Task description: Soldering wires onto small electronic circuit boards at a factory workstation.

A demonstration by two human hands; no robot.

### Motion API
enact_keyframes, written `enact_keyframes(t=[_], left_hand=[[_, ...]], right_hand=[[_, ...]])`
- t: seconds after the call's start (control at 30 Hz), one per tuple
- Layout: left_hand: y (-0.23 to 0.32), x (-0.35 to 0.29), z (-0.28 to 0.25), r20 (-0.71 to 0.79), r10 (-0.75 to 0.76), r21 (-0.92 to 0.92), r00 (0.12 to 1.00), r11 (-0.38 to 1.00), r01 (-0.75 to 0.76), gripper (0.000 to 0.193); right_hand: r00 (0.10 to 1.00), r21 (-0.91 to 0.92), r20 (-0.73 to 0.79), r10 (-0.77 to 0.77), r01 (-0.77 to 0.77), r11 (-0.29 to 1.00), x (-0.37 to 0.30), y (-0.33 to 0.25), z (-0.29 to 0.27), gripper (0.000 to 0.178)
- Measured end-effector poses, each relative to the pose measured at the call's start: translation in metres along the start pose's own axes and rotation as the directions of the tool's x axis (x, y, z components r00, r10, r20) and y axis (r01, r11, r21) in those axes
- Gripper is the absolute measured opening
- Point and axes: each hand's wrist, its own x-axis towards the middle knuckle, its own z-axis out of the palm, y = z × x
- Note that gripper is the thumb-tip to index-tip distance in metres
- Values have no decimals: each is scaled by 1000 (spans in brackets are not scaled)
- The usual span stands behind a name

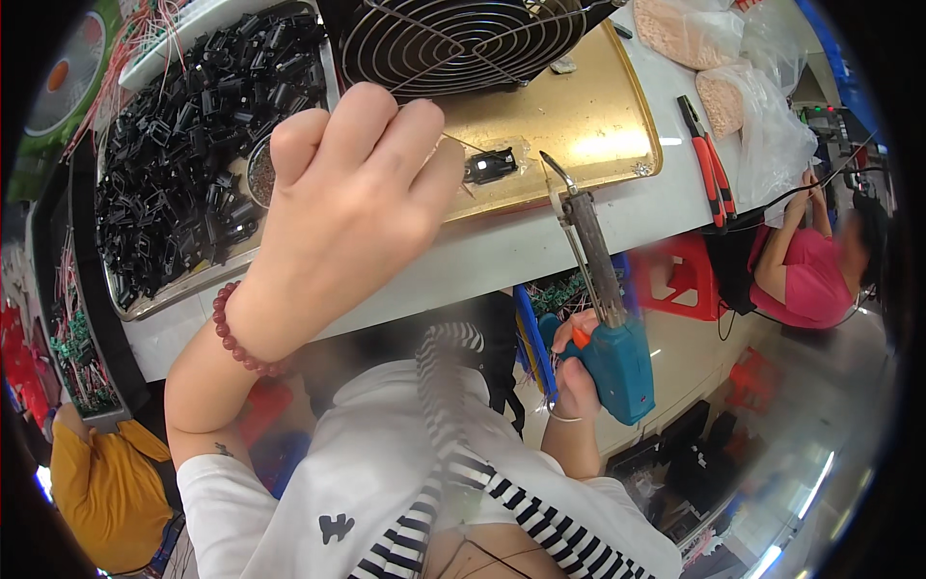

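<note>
My left hand is curled above the near edge of the gold tray, a red bead bracelet at its wrist. Its fingertips are hidden behind the knuckles; a thin line, wire or tool, runs from them toward a small black plastic part lying on the tray. Lower right, my right hand grips a teal soldering gun by its handle. The gun points upward, its bent tip just right of the black part and apart from it.
A metal tray of many black plastic parts stands at left, with a round tin beside my left hand. A caged fan sits behind. Red-handled pliers and plastic bags lie at right. Other people sit nearby.
</note>
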Motion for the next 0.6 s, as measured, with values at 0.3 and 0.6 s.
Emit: enact_keyframes(t=[0.3, 0.6], left_hand=[[-10, -4, 9, -139, -5, -187, 990, 982, -22, 17], [-8, -8, 9, -149, -43, -259, 988, 966, 2, 20]], right_hand=[[996, -149, 83, -35, 47, 988, 4, -6, -2, 34], [987, -233, 150, -52, 86, 969, 9, -11, 2, 32]])
